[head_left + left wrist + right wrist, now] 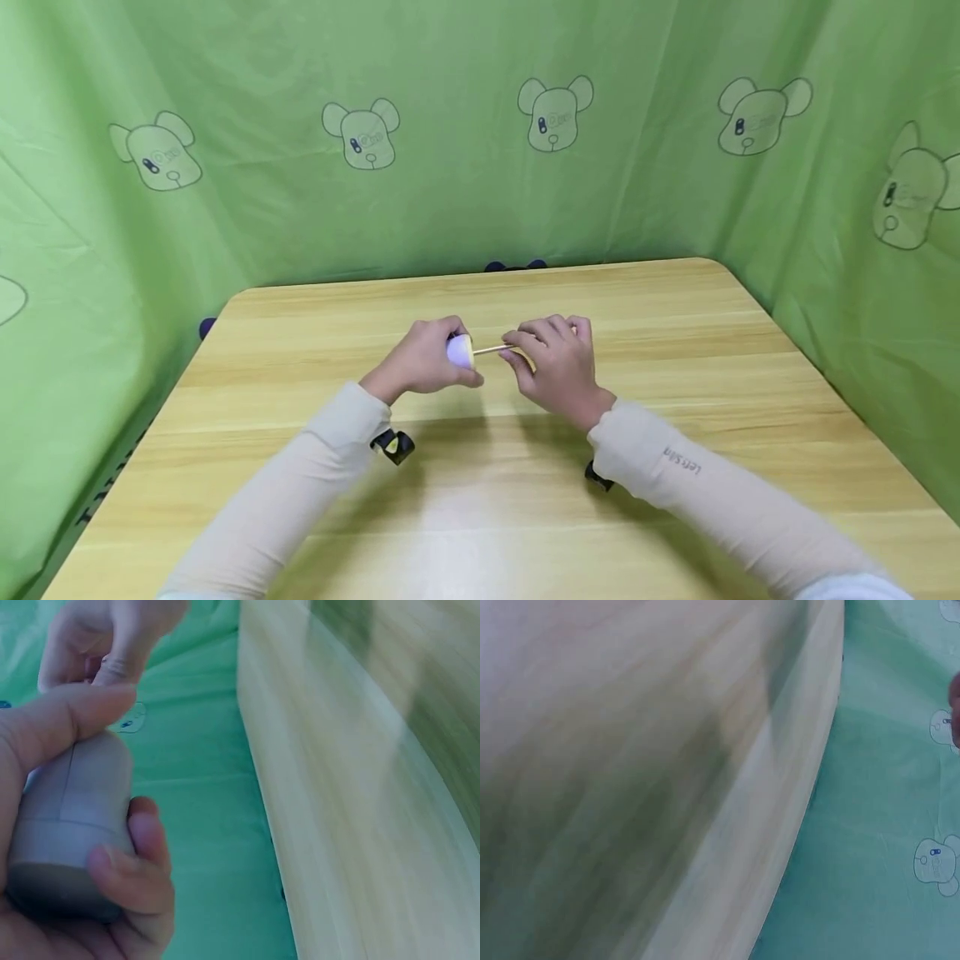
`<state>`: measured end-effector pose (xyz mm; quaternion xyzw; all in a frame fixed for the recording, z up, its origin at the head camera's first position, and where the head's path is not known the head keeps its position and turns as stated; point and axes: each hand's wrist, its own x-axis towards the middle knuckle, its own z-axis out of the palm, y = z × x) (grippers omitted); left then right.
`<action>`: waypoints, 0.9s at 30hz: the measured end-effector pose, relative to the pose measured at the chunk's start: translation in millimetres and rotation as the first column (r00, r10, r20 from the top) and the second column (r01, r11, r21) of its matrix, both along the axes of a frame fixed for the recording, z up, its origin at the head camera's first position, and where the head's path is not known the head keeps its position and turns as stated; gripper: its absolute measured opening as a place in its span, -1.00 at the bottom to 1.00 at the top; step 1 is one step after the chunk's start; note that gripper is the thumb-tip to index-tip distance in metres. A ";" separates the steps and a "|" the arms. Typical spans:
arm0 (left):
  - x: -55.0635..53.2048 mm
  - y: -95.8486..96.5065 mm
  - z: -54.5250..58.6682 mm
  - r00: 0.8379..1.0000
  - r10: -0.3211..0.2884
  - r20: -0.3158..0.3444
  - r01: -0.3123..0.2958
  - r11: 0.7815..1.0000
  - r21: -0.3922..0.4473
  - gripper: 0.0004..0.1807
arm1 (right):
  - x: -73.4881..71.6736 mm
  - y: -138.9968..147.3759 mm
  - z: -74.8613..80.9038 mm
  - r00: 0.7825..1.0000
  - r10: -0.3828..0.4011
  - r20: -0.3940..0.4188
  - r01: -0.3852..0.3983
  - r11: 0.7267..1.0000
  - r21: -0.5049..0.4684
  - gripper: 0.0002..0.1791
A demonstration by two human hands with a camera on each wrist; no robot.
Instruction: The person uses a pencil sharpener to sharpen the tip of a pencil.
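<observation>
In the head view my left hand (435, 357) grips a rounded lavender handle (460, 352) with a pale yellow rim, held above the table. A thin metallic rod (491, 350) runs from the handle's end toward the right. My right hand (558, 362) pinches the rod's far end between thumb and fingers, which hide its tip. The left wrist view shows the handle (79, 802) close up, with seam lines and a dark butt end. My left thumb lies along it and the fingers curl round it. Only a sliver of a hand shows at the right wrist view's edge.
A light wood-grain table (465, 533) with rounded far corners lies under both hands. Green curtains (450, 208) printed with bear heads hang behind it and along both sides. A black wrist-camera mount (393, 446) sits below the left sleeve, another (597, 477) below the right.
</observation>
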<state>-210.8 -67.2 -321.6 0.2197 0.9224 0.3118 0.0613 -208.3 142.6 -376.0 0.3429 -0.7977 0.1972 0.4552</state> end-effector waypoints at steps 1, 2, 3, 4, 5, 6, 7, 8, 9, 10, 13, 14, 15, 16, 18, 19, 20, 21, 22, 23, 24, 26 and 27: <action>0.0 0.0 2.2 1.000 -0.001 0.025 0.001 1.000 0.008 -0.48 | -0.1 -0.9 -1.1 1.000 0.013 -0.026 -0.013 1.000 -0.007 -0.83; 0.3 0.2 4.4 0.998 0.000 0.056 -0.001 1.000 0.018 -0.47 | -0.2 -1.7 -2.4 0.999 0.024 -0.048 -0.024 1.000 -0.011 -0.83; 0.7 0.5 6.5 0.996 -0.001 0.093 -0.001 1.000 0.030 -0.47 | -0.4 -2.6 -3.6 0.997 0.036 -0.074 -0.037 0.999 -0.014 -0.84; 1.2 0.7 8.6 0.991 -0.002 0.135 -0.004 0.999 0.045 -0.47 | -0.5 -3.4 -4.8 0.994 0.042 -0.098 -0.043 0.999 -0.015 -0.84; 1.7 1.0 10.5 0.985 -0.004 0.174 -0.006 0.998 0.059 -0.47 | -0.7 -4.1 -6.0 0.991 0.044 -0.124 -0.046 0.999 -0.018 -0.84; 2.1 1.3 12.1 0.977 -0.008 0.212 -0.008 0.997 0.072 -0.47 | -0.9 -4.5 -6.9 0.987 0.041 -0.154 -0.045 0.999 -0.021 -0.84; 2.5 1.5 13.3 0.969 -0.012 0.246 -0.009 0.996 0.083 -0.48 | -1.2 -4.9 -7.9 0.982 0.039 -0.187 -0.045 0.999 -0.026 -0.83; 3.0 1.6 14.1 0.960 -0.018 0.279 -0.010 0.995 0.097 -0.49 | -1.8 -5.1 -8.8 0.975 0.038 -0.221 -0.046 0.998 -0.033 -0.82; 3.1 1.5 14.6 0.952 -0.026 0.304 -0.008 0.994 0.109 -0.51 | -2.5 -5.4 -9.6 0.967 0.036 -0.254 -0.048 0.998 -0.039 -0.80; 3.4 1.3 15.0 0.945 -0.033 0.325 -0.007 0.993 0.120 -0.52 | -3.2 -5.5 -10.3 0.959 0.035 -0.281 -0.049 0.998 -0.045 -0.77; 3.8 0.8 14.3 0.921 -0.067 0.383 0.005 0.987 0.159 -0.54 | -6.2 -5.8 -11.3 0.931 0.044 -0.363 -0.071 0.996 -0.061 -0.72; 4.0 0.7 13.8 0.912 -0.080 0.403 0.008 0.984 0.177 -0.55 | -7.3 -5.7 -11.4 0.922 0.048 -0.385 -0.078 0.995 -0.064 -0.71; 4.1 0.5 13.2 0.902 -0.092 0.421 0.010 0.981 0.193 -0.55 | -8.2 -5.6 -11.4 0.913 0.051 -0.406 -0.085 0.994 -0.066 -0.71; 4.2 0.4 12.6 0.893 -0.106 0.438 0.014 0.978 0.209 -0.55 | -9.1 -5.5 -11.1 0.904 0.055 -0.424 -0.092 0.993 -0.068 -0.70; 4.7 0.7 11.8 0.875 -0.135 0.466 0.023 0.971 0.239 -0.56 | -10.4 -4.7 -10.3 0.887 0.062 -0.458 -0.106 0.992 -0.071 -0.67; 4.9 0.9 11.4 0.867 -0.147 0.475 0.028 0.968 0.249 -0.56 | -10.8 -4.0 -9.9 0.881 0.065 -0.469 -0.112 0.991 -0.073 -0.67; 5.4 1.1 11.4 0.861 -0.159 0.483 0.033 0.965 0.259 -0.56 | -10.9 -3.3 -9.3 0.877 0.067 -0.476 -0.116 0.990 -0.075 -0.66; 5.7 1.2 11.3 0.857 -0.169 0.487 0.039 0.964 0.265 -0.56 | -11.0 -2.5 -8.7 0.873 0.068 -0.482 -0.119 0.990 -0.076 -0.65; 6.1 1.6 11.5 0.852 -0.178 0.492 0.045 0.962 0.270 -0.57 | -10.9 -1.8 -8.2 0.870 0.069 -0.488 -0.122 0.990 -0.077 -0.65; 6.3 1.8 11.7 0.848 -0.185 0.496 0.049 0.960 0.274 -0.57 | -10.7 -1.1 -7.9 0.869 0.070 -0.491 -0.124 0.989 -0.077 -0.65; 6.5 2.0 12.0 0.846 -0.191 0.497 0.054 0.960 0.276 -0.57 | -10.4 -0.6 -7.5 0.868 0.070 -0.492 -0.123 0.989 -0.076 -0.66; 6.4 2.1 12.9 0.844 -0.197 0.498 0.061 0.960 0.275 -0.58 | -10.1 0.2 -6.9 0.866 0.069 -0.496 -0.120 0.990 -0.071 -0.68; 6.2 2.1 13.4 0.845 -0.196 0.498 0.064 0.961 0.270 -0.59 | -9.8 0.2 -6.8 0.865 0.068 -0.498 -0.118 0.991 -0.070 -0.68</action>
